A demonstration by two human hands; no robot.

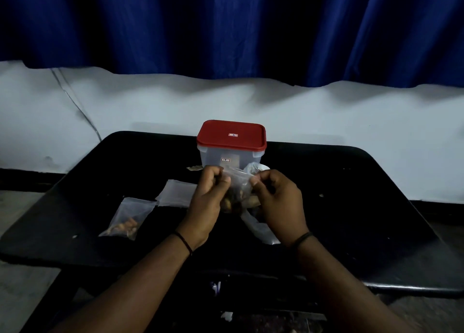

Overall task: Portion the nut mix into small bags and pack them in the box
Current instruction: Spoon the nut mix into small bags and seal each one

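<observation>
Curtain (226,26) of deep blue cloth fills the top of the view, hanging in folds over a pale wall (351,131). Below it stands a black table (351,207) with rounded corners, its surface dark and a little glossy.

At the far middle of the table sits a clear plastic box (231,156) with a red lid (231,134) pressed on top; a small label shows on the lid and another on the front wall. What lies inside the box cannot be told.

Both forearms reach in from the bottom edge, each with a thin dark band at the wrist. The left hand (208,202) and the right hand (278,202) meet just in front of the box, and between them hangs a small clear bag (238,189) with brown nuts gathered in its lower part. Thumb and fingers of the left hand are curled and pinch the bag's upper left edge; thumb and fingers of the right hand are curled and pinch its upper right edge. The bag is lifted off the table, upright, with its mouth at the top.

Under the right hand lies crumpled clear plastic (261,229), reaching toward the near edge. Left of the hands a filled bag (128,219) lies flat on the table, with nuts at its near end. Just beside it, nearer the box, lies an empty flat bag (175,194).
</observation>
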